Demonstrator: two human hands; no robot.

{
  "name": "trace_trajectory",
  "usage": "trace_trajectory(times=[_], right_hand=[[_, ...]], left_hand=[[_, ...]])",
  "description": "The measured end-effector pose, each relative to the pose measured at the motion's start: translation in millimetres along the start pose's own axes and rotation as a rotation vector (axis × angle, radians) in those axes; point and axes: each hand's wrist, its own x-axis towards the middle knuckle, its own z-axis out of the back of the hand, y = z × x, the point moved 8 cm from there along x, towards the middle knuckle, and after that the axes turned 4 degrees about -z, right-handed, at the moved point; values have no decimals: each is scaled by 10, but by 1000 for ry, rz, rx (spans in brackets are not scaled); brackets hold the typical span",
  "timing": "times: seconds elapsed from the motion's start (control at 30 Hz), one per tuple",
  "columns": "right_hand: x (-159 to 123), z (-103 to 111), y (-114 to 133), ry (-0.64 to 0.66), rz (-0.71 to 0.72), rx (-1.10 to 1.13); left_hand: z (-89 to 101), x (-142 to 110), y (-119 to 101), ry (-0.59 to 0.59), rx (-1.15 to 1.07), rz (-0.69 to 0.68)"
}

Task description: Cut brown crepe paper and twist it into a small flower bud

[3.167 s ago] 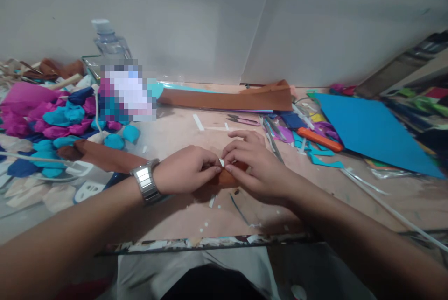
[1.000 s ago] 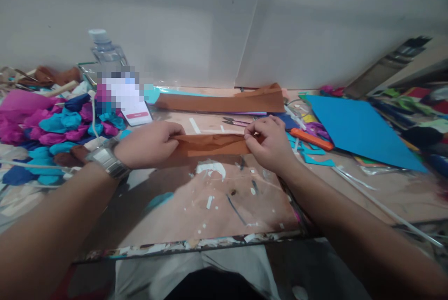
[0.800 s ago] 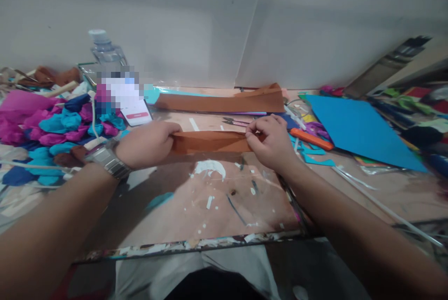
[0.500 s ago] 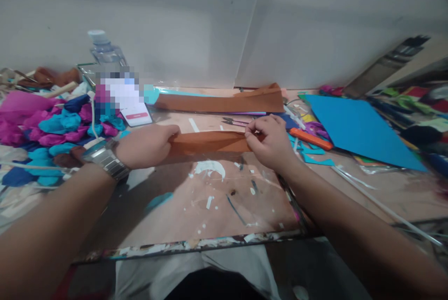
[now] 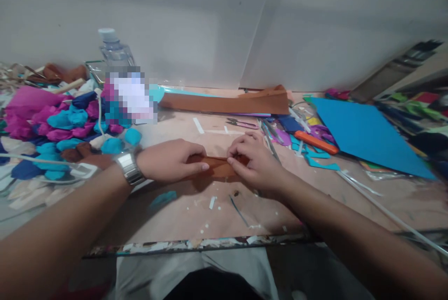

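Note:
Between my hands a brown strip [image 5: 219,168], paper or thin fabric, is held low over the worktable [image 5: 210,225]. My left hand [image 5: 178,160], below a metal wristwatch, grips the strip's left part with the thumb along its upper edge. My right hand [image 5: 254,160] pinches that same edge a short way to the right. The ends of the strip are hidden by my hands. Behind them lies a larger folded brown sheet [image 5: 224,103]. A pair of thread snips [image 5: 243,123] rests just beyond my right hand.
Pink, blue and brown bundles [image 5: 70,122] are heaped at the left with a white cable. A bottle [image 5: 114,50] stands behind a partly blurred phone [image 5: 135,94]. To the right are an orange cutter [image 5: 317,142], a blue sheet [image 5: 367,136] and a thin white rod [image 5: 388,209].
My hands have come closer together along the brown strip and lower toward me. The left thumb now lies on the strip's upper edge. The view has shifted slightly.

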Motion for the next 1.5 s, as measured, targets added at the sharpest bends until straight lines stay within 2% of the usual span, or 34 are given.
trace_trajectory(times=[0.27,0.83,1.03,1.27,1.5], right_hand=[[-44,-83,171,86,21,54],[-55,-80,183,45,52,40],[-57,-42,178,0,67,25],[-74,-36,197,-5,93,2],[-79,-25,221,-15,117,8]], left_hand=[[-129,125,-187,-70,-99,-65],[-199,142,-202,-100,-264,-150],[-171,148,-226,-167,-260,-183],[-201,160,-185,-122,-214,-117],[-224,154,-175,-78,-310,-103]])
